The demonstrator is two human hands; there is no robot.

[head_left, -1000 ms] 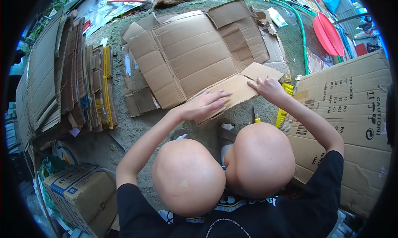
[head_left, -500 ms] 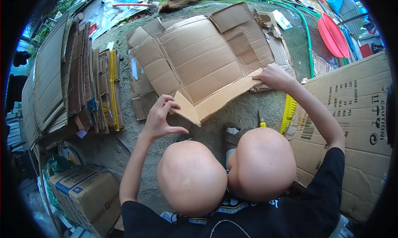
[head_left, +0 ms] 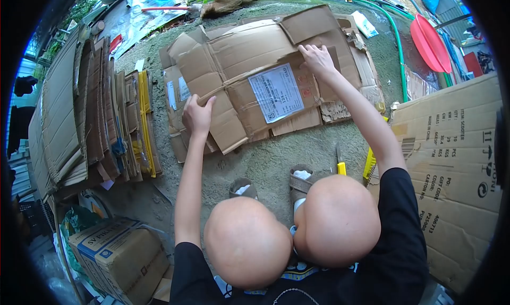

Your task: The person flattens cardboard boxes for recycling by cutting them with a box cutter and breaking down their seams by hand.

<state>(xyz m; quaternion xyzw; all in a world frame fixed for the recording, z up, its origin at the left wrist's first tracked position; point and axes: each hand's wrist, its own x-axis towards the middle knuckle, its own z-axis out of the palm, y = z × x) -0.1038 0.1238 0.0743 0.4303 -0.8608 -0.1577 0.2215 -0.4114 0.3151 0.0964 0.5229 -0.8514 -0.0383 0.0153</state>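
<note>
A flattened cardboard box (head_left: 244,55) lies on other flat sheets, its near part folded over so that a white printed label (head_left: 276,92) faces up. At the left side of the fold, my left hand (head_left: 197,113) pinches the edge of a cardboard flap (head_left: 226,121). My right hand (head_left: 319,60) is at the far edge of the folded part, fingers bent over the cardboard. A cutter with a yellow handle (head_left: 341,168) lies on the ground near my right knee.
Stacked cardboard (head_left: 64,108) stands at the left, with a closed carton (head_left: 119,257) below it. At the right are a large printed cardboard sheet (head_left: 451,161), a red basin (head_left: 429,42) and a green hose (head_left: 396,44).
The near part of the cardboard has been folded away from me, bringing the label into view. My right hand has moved forward and left with it; my left hand has moved slightly forward.
</note>
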